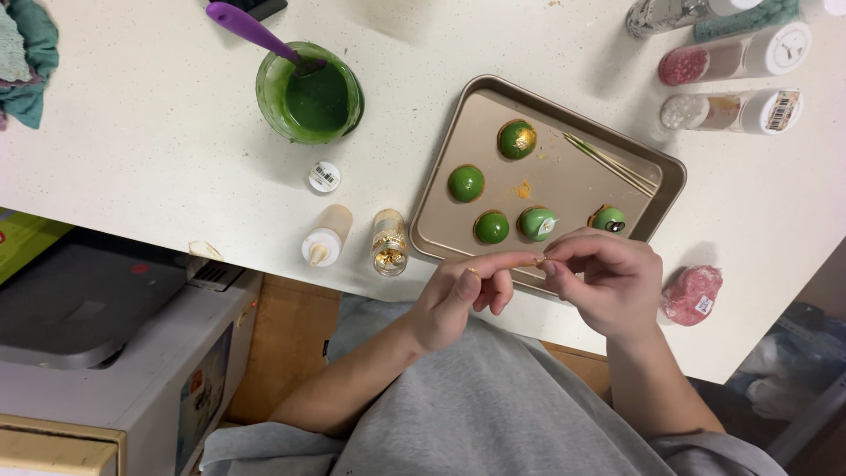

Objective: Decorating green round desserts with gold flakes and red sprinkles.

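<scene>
Both hands (538, 282) were pinched shut on a tiny gold fleck (538, 262), easy to drop onto the tray (458, 132).

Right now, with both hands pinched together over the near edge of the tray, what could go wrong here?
1. The left hand and right hand pinch something tiny right above the green domes; a slip could smudge their glaze.
2. The small jar of gold flakes lies on its side near the counter edge; it might roll off.
3. The thin sticks rest across the tray rim, and a nudge could scatter them.
</scene>
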